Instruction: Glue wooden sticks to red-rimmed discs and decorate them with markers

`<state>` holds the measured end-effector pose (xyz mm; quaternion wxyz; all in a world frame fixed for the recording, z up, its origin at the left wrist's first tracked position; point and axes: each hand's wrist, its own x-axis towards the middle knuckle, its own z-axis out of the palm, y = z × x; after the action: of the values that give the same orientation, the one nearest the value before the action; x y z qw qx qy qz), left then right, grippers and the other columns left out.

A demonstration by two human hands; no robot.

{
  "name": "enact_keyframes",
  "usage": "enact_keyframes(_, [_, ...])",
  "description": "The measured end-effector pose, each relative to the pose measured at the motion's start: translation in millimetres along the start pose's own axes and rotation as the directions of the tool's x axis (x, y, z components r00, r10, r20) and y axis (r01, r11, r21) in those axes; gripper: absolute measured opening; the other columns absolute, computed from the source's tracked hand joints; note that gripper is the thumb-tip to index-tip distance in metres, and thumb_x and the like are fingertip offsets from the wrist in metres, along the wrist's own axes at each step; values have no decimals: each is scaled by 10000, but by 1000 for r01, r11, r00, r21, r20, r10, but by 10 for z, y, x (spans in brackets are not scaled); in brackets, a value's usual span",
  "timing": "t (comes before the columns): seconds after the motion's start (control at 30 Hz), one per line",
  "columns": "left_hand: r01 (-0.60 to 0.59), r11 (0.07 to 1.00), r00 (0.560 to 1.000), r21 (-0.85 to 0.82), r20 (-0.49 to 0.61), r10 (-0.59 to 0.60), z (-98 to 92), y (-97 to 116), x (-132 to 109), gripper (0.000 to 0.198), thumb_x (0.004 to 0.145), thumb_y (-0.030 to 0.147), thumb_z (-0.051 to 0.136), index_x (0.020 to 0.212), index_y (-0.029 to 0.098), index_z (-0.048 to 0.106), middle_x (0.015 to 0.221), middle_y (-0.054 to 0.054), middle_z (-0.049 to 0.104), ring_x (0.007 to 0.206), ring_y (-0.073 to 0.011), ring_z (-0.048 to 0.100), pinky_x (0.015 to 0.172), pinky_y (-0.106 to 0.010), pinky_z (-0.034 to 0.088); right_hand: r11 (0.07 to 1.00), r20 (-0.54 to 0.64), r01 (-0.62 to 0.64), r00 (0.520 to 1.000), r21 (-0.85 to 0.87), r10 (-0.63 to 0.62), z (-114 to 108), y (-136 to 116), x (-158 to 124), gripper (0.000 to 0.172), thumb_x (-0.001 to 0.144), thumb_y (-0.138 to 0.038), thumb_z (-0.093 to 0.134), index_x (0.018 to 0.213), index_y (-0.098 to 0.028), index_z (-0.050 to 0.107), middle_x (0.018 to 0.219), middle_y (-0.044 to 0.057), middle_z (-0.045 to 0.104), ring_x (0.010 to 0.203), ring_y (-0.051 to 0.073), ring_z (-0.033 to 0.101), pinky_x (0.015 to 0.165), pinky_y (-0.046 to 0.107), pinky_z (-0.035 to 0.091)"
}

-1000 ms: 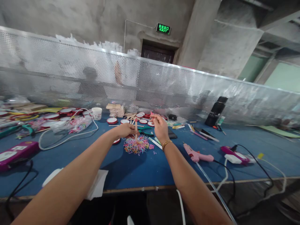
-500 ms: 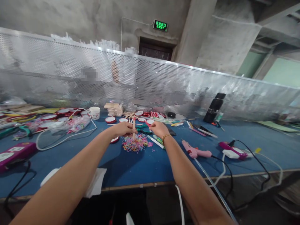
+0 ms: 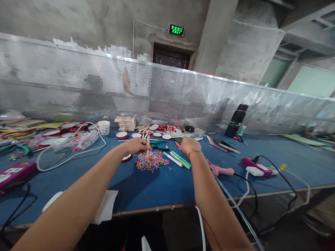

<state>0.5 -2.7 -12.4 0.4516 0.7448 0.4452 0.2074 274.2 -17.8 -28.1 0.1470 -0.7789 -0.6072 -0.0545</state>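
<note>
My left hand (image 3: pixel 138 145) pinches an upright wooden craft stick (image 3: pixel 148 140) with a red tip. Below it lies a heap of colourful rubber bands (image 3: pixel 151 161). To the right, my right hand (image 3: pixel 188 143) is closed around a red marker (image 3: pixel 178 144), whose end pokes out at the left of the fist; the fingers are mostly hidden. Several green and white markers (image 3: pixel 180 159) rest on the table between the hands. Just behind the heap are teal-handled pliers (image 3: pixel 158 145).
Red-rimmed round lids (image 3: pixel 121 135), stacked wooden pieces (image 3: pixel 125 123) and a paper cup (image 3: pixel 104 128) stand along the back. At right are a pink glue gun (image 3: pixel 221 170), a purple power strip (image 3: pixel 258 167) with cords, and a black bottle (image 3: pixel 236 121). Perforated metal panels (image 3: pixel 172 90) border the table.
My right hand has moved right, away from the craft stick's tip, carrying the red marker. My left hand holds the stick in nearly the same place. The view has shifted slightly.
</note>
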Motion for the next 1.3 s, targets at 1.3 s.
enact_keyframes(1.3, [8, 999, 998, 52, 56, -11, -14, 15, -10, 438, 614, 522, 740, 847, 155, 688, 799, -47, 686, 701, -130, 589, 576, -234, 349, 998, 86, 55, 995, -34, -52, -75, -159, -217, 263, 791, -195, 544, 971, -208, 736, 1071, 124, 709, 998, 241, 659, 816, 297, 486])
